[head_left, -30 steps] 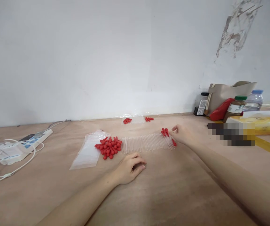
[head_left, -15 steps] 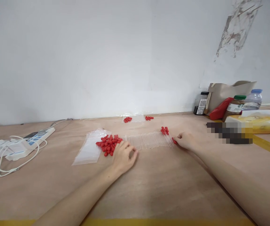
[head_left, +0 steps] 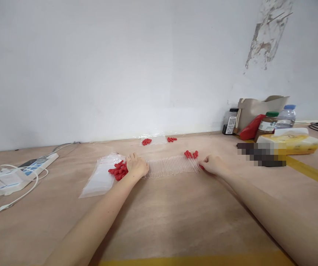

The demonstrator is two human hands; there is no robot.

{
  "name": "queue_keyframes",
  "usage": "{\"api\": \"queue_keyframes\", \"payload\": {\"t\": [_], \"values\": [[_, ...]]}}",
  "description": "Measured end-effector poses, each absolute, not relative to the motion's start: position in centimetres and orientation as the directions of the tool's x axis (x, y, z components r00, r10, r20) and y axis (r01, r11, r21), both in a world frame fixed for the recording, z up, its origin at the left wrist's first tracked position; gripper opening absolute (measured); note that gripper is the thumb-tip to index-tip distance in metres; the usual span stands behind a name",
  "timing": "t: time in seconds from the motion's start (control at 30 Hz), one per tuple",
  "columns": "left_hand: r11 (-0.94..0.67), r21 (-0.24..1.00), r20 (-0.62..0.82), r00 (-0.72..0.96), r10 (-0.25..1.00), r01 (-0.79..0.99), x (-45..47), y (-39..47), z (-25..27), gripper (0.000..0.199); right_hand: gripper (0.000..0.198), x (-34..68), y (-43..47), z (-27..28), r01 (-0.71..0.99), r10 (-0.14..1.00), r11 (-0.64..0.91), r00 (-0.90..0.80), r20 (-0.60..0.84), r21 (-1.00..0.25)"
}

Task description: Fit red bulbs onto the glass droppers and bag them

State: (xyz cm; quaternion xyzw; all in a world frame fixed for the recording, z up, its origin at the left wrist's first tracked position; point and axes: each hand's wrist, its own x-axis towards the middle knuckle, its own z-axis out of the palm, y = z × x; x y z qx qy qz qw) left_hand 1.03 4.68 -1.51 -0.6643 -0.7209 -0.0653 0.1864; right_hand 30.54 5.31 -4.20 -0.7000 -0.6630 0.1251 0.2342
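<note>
A row of thin clear tubes [head_left: 167,166] lies side by side on the table. Several tubes at its right end carry red rubber bulbs [head_left: 191,154] on their far ends. My right hand [head_left: 212,164] pinches one red rubber bulb [head_left: 201,167] between thumb and fingers, beside the last tubes. At the row's left end, my left hand [head_left: 137,166] lies palm down with fingers stretched forward, covering part of a pile of loose red bulbs [head_left: 117,171]. Its fingertips are partly hidden, and I see nothing held in it. Under the pile's left side are clear plastic bags [head_left: 98,179].
Near the wall, two small groups of red bulbs [head_left: 147,142] lie by a clear bag [head_left: 158,140]. A power strip [head_left: 27,175] with white cables is at left. At right stand a grey bag [head_left: 254,111], a green-capped jar [head_left: 268,125], bottles and a yellow tissue pack [head_left: 289,143].
My left hand has moved left and forward onto the loose bulbs, its fingers straightening. My right hand stays by the row's right end with the bulb. The view has shifted slightly.
</note>
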Motion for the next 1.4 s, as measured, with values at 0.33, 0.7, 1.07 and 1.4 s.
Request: {"api": "queue_keyframes", "payload": {"t": [0.33,0.7,1.07,1.4], "values": [[0.003,-0.155,0.425,0.064,0.903,0.988,2.2,2.6,-0.5,0.033,0.033,30.6,5.3,-4.1,0.818,0.98,-0.077,0.166,0.107,-0.57],[-0.574,-0.14,0.527,0.551,0.646,0.807,0.9,-2.6,-3.4,0.021,0.028,30.3,5.5,-4.7,0.721,0.933,0.056,0.208,0.293,-0.691],[-0.633,-0.015,0.548,0.536,0.642,0.774,0.7,-2.4,-4.0,0.019,0.02,22.9,-0.3,-3.3,0.419,0.671,0.741,-0.437,0.599,-0.524],[-0.672,-0.021,0.589,0.553,0.59,0.74,0.5,-2.4,-4.4,0.019,0.016,21.2,-1.0,-4.7,0.323,0.66,0.748,-0.455,0.598,-0.579]]}}
